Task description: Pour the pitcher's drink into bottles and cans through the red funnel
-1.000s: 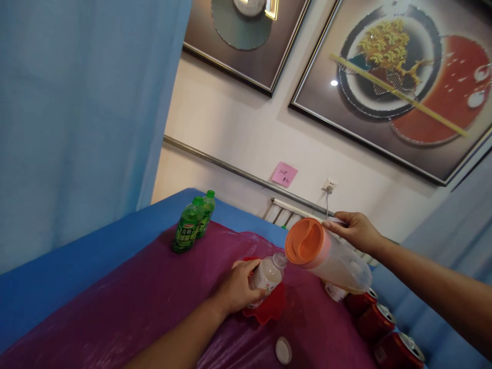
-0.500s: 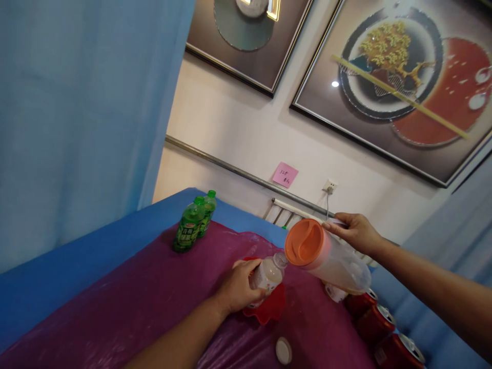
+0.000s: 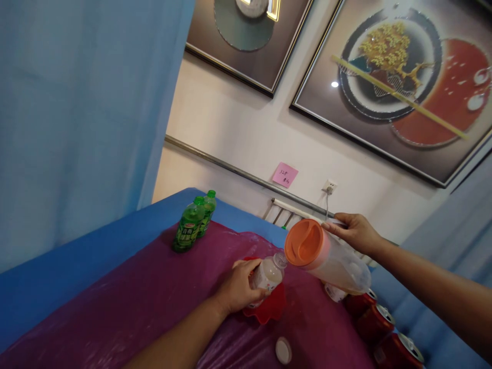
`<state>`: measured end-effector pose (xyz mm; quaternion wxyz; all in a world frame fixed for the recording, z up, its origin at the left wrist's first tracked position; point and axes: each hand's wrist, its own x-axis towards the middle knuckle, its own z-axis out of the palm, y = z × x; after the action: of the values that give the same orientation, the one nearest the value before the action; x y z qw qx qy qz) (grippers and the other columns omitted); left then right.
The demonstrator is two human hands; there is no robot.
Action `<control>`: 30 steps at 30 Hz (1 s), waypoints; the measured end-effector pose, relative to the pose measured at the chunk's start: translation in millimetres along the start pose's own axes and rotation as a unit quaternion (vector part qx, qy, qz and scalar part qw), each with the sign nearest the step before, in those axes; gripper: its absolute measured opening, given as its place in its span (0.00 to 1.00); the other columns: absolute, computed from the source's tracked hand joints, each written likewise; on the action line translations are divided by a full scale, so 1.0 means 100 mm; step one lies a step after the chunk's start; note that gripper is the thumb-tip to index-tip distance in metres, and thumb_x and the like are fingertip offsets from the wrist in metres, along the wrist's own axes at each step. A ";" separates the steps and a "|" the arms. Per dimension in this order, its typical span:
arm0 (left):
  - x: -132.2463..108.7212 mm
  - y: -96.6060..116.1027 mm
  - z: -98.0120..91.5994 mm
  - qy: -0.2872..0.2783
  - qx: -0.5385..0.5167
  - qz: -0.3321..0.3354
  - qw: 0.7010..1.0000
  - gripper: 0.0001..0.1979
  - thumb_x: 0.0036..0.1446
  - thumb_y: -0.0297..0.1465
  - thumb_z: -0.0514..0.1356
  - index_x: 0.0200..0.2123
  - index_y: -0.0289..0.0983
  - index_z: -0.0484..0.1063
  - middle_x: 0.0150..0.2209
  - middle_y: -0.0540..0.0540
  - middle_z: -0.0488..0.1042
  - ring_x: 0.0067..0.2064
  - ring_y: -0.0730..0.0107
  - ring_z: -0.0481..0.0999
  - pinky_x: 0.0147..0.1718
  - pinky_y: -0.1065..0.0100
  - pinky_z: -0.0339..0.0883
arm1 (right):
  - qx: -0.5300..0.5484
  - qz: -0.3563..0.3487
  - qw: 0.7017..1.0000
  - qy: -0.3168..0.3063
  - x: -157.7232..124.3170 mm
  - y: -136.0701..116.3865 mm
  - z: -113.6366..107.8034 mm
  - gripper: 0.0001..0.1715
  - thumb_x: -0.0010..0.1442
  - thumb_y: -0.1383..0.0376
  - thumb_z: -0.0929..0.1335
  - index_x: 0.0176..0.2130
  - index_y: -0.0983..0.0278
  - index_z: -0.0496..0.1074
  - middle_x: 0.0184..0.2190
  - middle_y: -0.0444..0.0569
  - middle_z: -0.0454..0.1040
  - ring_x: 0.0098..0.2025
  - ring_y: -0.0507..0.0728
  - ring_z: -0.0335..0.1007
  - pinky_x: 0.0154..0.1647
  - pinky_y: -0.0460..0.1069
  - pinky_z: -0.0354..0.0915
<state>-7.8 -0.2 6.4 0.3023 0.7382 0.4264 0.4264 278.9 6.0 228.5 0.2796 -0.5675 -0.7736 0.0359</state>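
Note:
My left hand [image 3: 240, 288] is wrapped round a clear bottle [image 3: 269, 274] with a pale label, uncapped and leaning to the right. Beneath it lies a red scalloped dish [image 3: 265, 310]. By its handle, my right hand [image 3: 355, 233] grips a translucent pitcher [image 3: 340, 266] with an orange lid [image 3: 305, 243]. The pitcher is tipped well over to the left, with cloudy liquid along its lower side. Its lid edge is at the bottle's mouth; whether liquid is flowing I cannot tell. A white bottle cap [image 3: 283, 350] lies on the purple sheet near the front.
Two green bottles [image 3: 188, 228] stand at the back left of the purple plastic sheet [image 3: 126, 302]. Several red cans [image 3: 374, 323] line the right side, with a partly hidden pale container [image 3: 335, 293] behind them. Blue curtains [image 3: 77, 128] hang left and right.

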 end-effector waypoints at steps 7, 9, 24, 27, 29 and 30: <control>0.00 0.01 0.00 0.004 -0.001 0.001 1.000 0.36 0.40 0.34 0.74 0.56 0.42 0.75 0.55 0.44 0.78 0.56 0.49 0.72 0.58 0.55 0.63 | -0.007 0.001 1.000 -0.002 0.00 -0.03 -0.01 0.37 0.51 0.33 0.69 0.20 0.58 0.55 0.18 0.37 0.49 0.22 0.49 0.46 0.21 0.47 0.45; 0.00 0.01 -0.01 0.001 0.002 0.000 1.000 0.36 0.40 0.35 0.73 0.56 0.42 0.74 0.54 0.44 0.78 0.56 0.49 0.72 0.58 0.55 0.63 | -0.012 0.002 1.000 0.000 0.00 -0.04 -0.01 0.37 0.51 0.33 0.69 0.20 0.58 0.54 0.18 0.37 0.49 0.22 0.49 0.46 0.21 0.47 0.45; -0.01 0.01 -0.01 -0.006 0.007 -0.003 1.000 0.37 0.39 0.35 0.75 0.56 0.42 0.75 0.54 0.44 0.79 0.55 0.49 0.73 0.58 0.55 0.64 | 0.002 -0.004 1.000 -0.003 -0.01 -0.04 0.00 0.37 0.51 0.34 0.69 0.20 0.59 0.54 0.18 0.37 0.49 0.22 0.49 0.46 0.20 0.47 0.45; -0.01 0.01 -0.01 -0.001 0.005 -0.013 1.000 0.38 0.38 0.36 0.75 0.56 0.43 0.75 0.54 0.44 0.79 0.56 0.48 0.73 0.57 0.55 0.65 | 0.004 -0.008 1.000 0.002 -0.01 -0.04 0.00 0.37 0.52 0.34 0.69 0.20 0.59 0.55 0.18 0.37 0.49 0.22 0.49 0.46 0.20 0.47 0.45; -0.01 0.02 -0.02 -0.002 0.005 -0.013 1.000 0.38 0.38 0.36 0.75 0.56 0.43 0.75 0.53 0.44 0.79 0.55 0.48 0.73 0.57 0.55 0.65 | 0.007 -0.008 1.000 0.000 -0.01 -0.05 0.00 0.37 0.52 0.34 0.69 0.20 0.59 0.55 0.18 0.37 0.49 0.22 0.49 0.46 0.20 0.46 0.45; -0.01 0.02 -0.02 -0.002 0.006 -0.011 1.000 0.37 0.39 0.36 0.75 0.56 0.43 0.75 0.54 0.45 0.79 0.55 0.48 0.73 0.57 0.55 0.65 | 0.005 -0.007 1.000 -0.001 -0.01 -0.05 0.00 0.37 0.52 0.34 0.69 0.20 0.59 0.55 0.18 0.37 0.49 0.22 0.49 0.46 0.20 0.46 0.45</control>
<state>-8.8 -2.2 8.8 0.3035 0.7364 0.4364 0.4185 274.9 3.8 230.3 0.2821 -0.5604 -0.7778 0.0381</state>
